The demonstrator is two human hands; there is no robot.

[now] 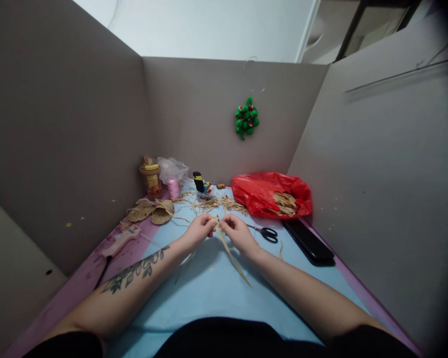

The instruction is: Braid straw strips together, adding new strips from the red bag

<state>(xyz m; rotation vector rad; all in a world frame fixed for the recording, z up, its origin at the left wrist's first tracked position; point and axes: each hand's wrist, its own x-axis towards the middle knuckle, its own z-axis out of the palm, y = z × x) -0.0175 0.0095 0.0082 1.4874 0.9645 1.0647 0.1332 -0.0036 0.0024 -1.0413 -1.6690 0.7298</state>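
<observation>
Red plastic bag (252,191): one was present. To its left were one pink spool (173,189), one glue gun (121,242), one clear plastic bag (173,170) and two larger woven pieces (163,212). Nearer the wearer than the bag lay one pair of scissors (259,229) and one black case (309,242). Hands numbered two — one left hand (202,228), one right hand (239,231) — both front-left of it.

The strip (230,253) looks matt and fibrous, the bag (256,191) glossy plastic.
</observation>
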